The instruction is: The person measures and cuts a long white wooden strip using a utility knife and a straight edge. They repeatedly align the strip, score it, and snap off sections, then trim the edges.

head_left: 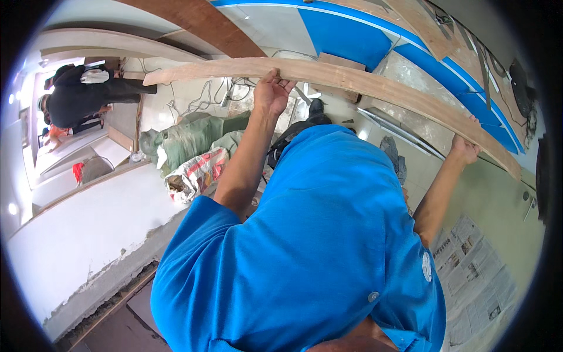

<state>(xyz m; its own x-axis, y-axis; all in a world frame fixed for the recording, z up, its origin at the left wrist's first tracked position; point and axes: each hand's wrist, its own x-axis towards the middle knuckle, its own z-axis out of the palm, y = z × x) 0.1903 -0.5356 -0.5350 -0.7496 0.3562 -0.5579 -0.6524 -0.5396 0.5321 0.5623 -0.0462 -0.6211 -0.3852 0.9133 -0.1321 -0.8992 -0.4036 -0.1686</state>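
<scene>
A long, pale wooden board [352,77] stretches across the upper part of the view in front of me, bowed by the lens. Left of the board's middle, my left hand [271,97] holds its near edge, with the thumb up against the wood and the other fingers curled beside it. Close to the board's right end, my right hand [465,151] grips it, fingers reaching over the far side. Both arms are stretched forward, well apart.
Green sacks [193,138] and a white-and-red sack [199,173] lie left of my legs, near loose cables [202,97]. Blue panels [352,38] stand beyond the board. A metal-edged strip [404,134] lies on the floor. Another person in dark clothes [79,100] is at far left. Newspaper [475,278] lies at right.
</scene>
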